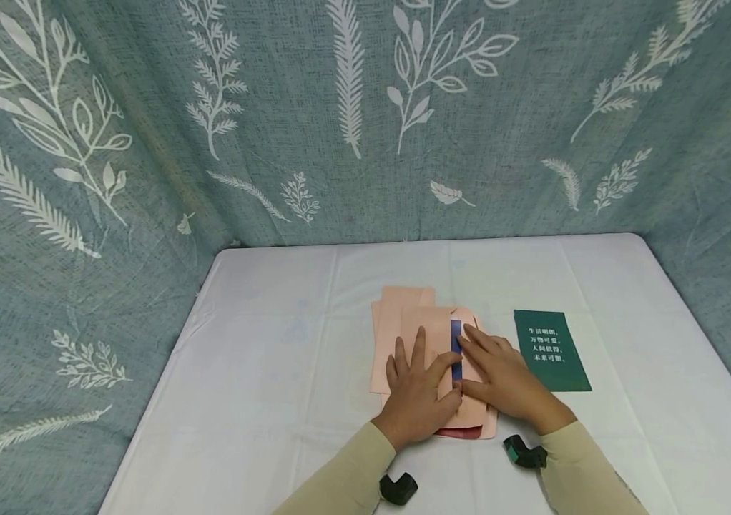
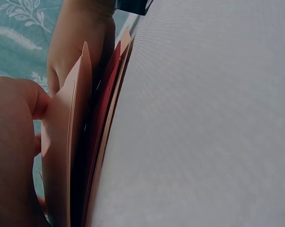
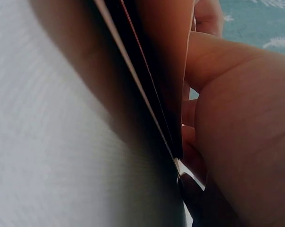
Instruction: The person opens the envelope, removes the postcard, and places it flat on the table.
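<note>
A pink paper folder or envelope (image 1: pixel 426 322) lies in front of me, its two panels folded inward. Between the panels runs a narrow strip of blue (image 1: pixel 456 330). My left hand (image 1: pixel 417 404) rests on the left panel with fingers spread. From the other side, my right hand (image 1: pixel 510 379) presses the right panel, fingertips at the blue strip. Below the folded panels a dark red layer (image 1: pixel 465 433) peeks out at the near edge. In the left wrist view, the pink panel (image 2: pixel 59 127) stands slightly raised above the red layer (image 2: pixel 103 101).
More pink paper pieces (image 1: pixel 404 297) lie beneath and to the left of the folder. A green card (image 1: pixel 552 350) with white writing lies to the right, partly behind my right hand. White cloth covers the table (image 1: pixel 243 357), and patterned curtains (image 1: pixel 288 129) surround it.
</note>
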The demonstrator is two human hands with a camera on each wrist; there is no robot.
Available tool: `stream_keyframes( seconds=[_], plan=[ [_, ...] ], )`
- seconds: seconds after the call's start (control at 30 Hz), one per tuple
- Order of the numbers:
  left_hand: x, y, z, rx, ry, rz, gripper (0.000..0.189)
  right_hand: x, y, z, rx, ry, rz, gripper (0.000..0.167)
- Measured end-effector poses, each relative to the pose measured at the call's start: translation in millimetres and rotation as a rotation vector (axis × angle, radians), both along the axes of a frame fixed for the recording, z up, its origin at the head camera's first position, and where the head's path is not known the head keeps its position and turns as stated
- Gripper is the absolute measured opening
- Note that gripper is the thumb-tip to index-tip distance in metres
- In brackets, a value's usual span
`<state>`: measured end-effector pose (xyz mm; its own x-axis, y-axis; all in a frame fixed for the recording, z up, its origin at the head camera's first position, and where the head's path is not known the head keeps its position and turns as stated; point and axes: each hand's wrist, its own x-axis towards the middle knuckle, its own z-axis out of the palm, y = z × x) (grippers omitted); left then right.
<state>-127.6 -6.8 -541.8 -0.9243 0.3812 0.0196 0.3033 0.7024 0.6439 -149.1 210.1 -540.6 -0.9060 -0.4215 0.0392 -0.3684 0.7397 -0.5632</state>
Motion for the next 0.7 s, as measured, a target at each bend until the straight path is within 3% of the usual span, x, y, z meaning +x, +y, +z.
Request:
stream_keyframes(
  seconds=[0.7],
  plan=[
    [0.9, -2.6, -1.3, -0.008, -0.005, -0.006, 0.055, 4.8, 1.5, 1.4, -0.013, -0.025, -0.022, 0.086]
  ],
)
